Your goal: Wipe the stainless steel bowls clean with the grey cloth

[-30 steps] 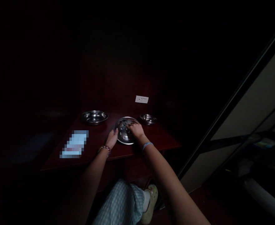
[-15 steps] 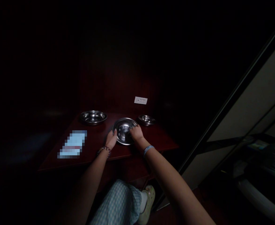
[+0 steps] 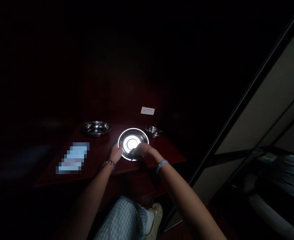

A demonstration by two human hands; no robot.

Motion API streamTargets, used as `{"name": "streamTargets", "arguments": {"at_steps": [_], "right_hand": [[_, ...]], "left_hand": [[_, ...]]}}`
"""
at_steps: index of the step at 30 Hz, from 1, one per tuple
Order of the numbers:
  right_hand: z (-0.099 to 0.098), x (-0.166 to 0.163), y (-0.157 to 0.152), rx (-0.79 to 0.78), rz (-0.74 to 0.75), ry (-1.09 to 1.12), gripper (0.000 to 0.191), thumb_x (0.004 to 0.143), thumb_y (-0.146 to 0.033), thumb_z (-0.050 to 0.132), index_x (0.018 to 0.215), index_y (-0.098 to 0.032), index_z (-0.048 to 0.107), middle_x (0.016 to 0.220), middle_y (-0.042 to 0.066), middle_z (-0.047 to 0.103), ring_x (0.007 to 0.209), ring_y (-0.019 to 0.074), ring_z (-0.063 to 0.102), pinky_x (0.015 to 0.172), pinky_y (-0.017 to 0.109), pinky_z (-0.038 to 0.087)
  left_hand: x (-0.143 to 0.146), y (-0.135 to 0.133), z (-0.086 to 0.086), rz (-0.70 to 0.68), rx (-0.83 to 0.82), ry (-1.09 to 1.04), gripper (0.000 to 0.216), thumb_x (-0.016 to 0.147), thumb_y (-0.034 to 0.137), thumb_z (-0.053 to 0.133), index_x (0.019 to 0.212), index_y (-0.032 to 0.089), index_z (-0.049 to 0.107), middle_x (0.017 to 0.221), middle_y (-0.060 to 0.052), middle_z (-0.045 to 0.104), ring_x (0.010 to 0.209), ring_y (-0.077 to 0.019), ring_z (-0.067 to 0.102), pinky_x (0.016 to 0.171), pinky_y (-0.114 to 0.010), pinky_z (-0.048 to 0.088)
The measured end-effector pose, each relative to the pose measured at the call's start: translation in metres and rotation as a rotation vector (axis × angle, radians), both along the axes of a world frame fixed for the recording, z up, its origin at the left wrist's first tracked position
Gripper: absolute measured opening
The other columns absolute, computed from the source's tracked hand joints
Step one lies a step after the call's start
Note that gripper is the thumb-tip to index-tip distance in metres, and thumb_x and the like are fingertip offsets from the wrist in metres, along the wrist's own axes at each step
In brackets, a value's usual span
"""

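Note:
A shiny stainless-steel basin (image 3: 133, 132) is tilted toward me near the desk's front edge. My left hand (image 3: 116, 153) grips its left rim, thumb on the inner side. Inside the basin, toward the lower right, my right hand (image 3: 142, 150) is closed with its fingers against the metal. Something dark shows at those fingertips, too small and shadowed to name. A strong white glare fills the basin's bottom. Behind on the left sits a second steel basin (image 3: 96, 132); behind on the right is a smaller steel bowl (image 3: 154, 134), perhaps stacked.
The dark red desk (image 3: 94, 166) bears a blurred-out pale blue rectangle (image 3: 74, 157) on its left. A white wall socket (image 3: 148, 111) is above the back edge. My knee (image 3: 123, 216) and a green clog (image 3: 157, 216) are below. On the right stands a pale panel (image 3: 259, 116).
My right hand has moved down and left inside the basin, from its right side toward the lower middle. A bright glare now shows in the basin. My left hand keeps its hold.

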State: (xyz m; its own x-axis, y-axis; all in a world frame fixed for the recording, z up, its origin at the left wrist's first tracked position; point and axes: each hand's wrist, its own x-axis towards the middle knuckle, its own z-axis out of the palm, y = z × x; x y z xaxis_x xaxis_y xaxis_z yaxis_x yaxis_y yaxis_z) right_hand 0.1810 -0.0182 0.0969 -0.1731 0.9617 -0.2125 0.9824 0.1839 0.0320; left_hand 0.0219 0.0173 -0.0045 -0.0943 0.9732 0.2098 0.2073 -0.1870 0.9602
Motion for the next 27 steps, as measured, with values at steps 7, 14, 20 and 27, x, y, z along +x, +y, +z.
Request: {"name": "streamTargets", "arguments": {"at_steps": [7, 14, 20, 27], "right_hand": [[-0.027, 0.006, -0.003, -0.033, 0.015, 0.356, 0.024, 0.089, -0.017, 0.064, 0.106, -0.019, 0.08, 0.104, 0.005, 0.081, 0.092, 0.0173, 0.074, 0.078, 0.021, 0.053], [-0.046, -0.006, -0.007, 0.1, -0.02, 0.431, 0.034, 0.096, -0.026, 0.059, 0.128, -0.027, 0.072, 0.127, 0.002, 0.075, 0.119, 0.0186, 0.069, 0.099, 0.025, 0.049], [-0.054, -0.018, -0.009, 0.183, -0.019, 0.42, 0.037, 0.098, -0.026, 0.057, 0.133, -0.028, 0.069, 0.133, 0.001, 0.073, 0.124, 0.0179, 0.066, 0.103, 0.024, 0.048], [-0.063, -0.021, -0.009, 0.238, 0.015, 0.48, 0.037, 0.1, -0.027, 0.058, 0.134, -0.029, 0.069, 0.131, 0.001, 0.074, 0.121, 0.0199, 0.068, 0.105, 0.028, 0.049]], "left_hand": [[-0.002, 0.003, -0.002, -0.007, -0.029, 0.001, 0.042, 0.098, 0.038, 0.038, 0.107, 0.012, 0.069, 0.11, -0.017, 0.076, 0.106, -0.0282, 0.07, 0.098, -0.038, 0.052], [-0.004, 0.011, -0.011, 0.032, -0.039, 0.048, 0.045, 0.099, 0.043, 0.036, 0.105, 0.013, 0.068, 0.112, -0.02, 0.075, 0.107, -0.0304, 0.071, 0.098, -0.039, 0.052], [-0.008, 0.016, -0.014, 0.072, -0.03, 0.12, 0.046, 0.098, 0.044, 0.036, 0.106, 0.013, 0.069, 0.111, -0.021, 0.075, 0.111, -0.0323, 0.07, 0.098, -0.04, 0.053], [-0.01, 0.019, -0.016, 0.079, -0.024, 0.144, 0.045, 0.097, 0.043, 0.035, 0.1, 0.014, 0.069, 0.095, -0.017, 0.076, 0.101, -0.0313, 0.072, 0.093, -0.041, 0.055]]}}
